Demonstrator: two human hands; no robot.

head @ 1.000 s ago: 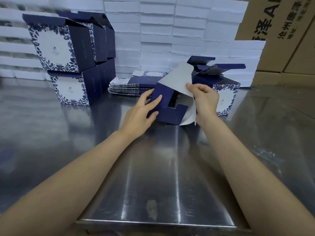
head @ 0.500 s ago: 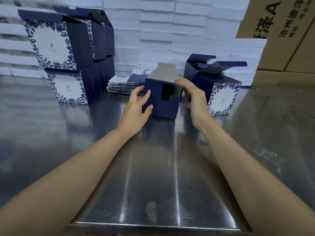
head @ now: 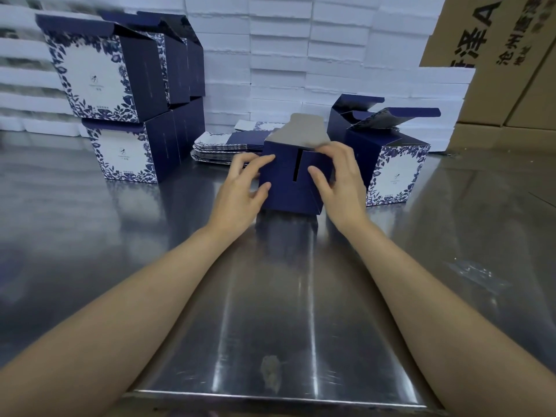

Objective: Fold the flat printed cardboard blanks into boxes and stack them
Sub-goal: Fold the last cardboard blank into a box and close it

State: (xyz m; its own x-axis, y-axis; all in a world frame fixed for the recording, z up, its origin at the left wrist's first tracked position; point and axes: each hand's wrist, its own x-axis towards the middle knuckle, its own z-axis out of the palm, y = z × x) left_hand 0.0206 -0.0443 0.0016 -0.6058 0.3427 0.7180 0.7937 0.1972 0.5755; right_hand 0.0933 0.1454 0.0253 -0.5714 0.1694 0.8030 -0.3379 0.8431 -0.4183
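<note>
Head view, left grip (head: 237,191), right grip (head: 340,179) holding navy box (head: 285,188), carton (head: 493,40) printed 沧州

Brown carton (head: 493,40) — large "泽" and "A", smaller "沧州"; printed boxes (head: 99,73) — lettering unreadable

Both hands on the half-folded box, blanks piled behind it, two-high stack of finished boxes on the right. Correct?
Not quite. The head view shows the two-high stack on the left; on the right, open boxes stand unstacked, flaps up. The rest holds: the left hand and right hand both grip the half-folded box, and the blanks lie piled behind it.
</note>
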